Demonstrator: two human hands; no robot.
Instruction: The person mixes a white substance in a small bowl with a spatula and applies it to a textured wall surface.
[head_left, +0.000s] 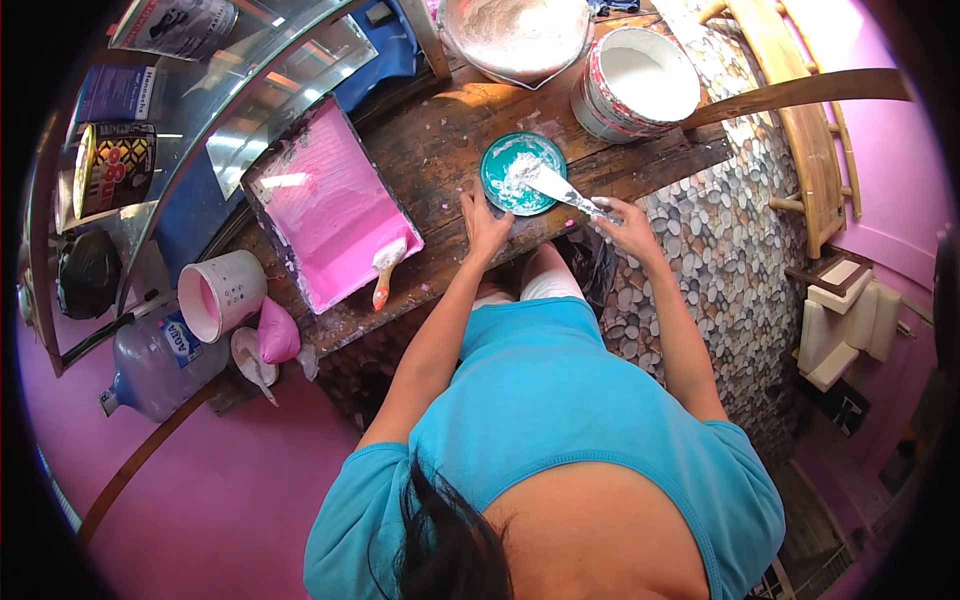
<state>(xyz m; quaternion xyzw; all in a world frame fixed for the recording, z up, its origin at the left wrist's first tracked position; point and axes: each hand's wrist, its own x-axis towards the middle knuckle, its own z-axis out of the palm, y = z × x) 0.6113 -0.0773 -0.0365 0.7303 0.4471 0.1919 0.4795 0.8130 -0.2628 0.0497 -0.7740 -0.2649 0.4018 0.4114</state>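
Observation:
A teal bowl (508, 158) with white paste inside sits near the front edge of the wooden table. My left hand (483, 222) grips its lower left rim. In my right hand (625, 228) is the handle of a spatula (558, 188), its white-coated blade reaching into the paste. To the left lies a black tray (325, 240) of pink paint, with a brush (385, 265) resting on its lower right corner, bristles coated pale.
A white bucket (600, 110) and a wide tub (508, 30) of pale material stand behind. A pink-stained pail (205, 300), pink bag (277, 330) and large plastic bottle (165, 375) are at left, under glass panes (250, 80). Bamboo furniture (800, 150) stands right of the pebble-patterned floor (700, 270).

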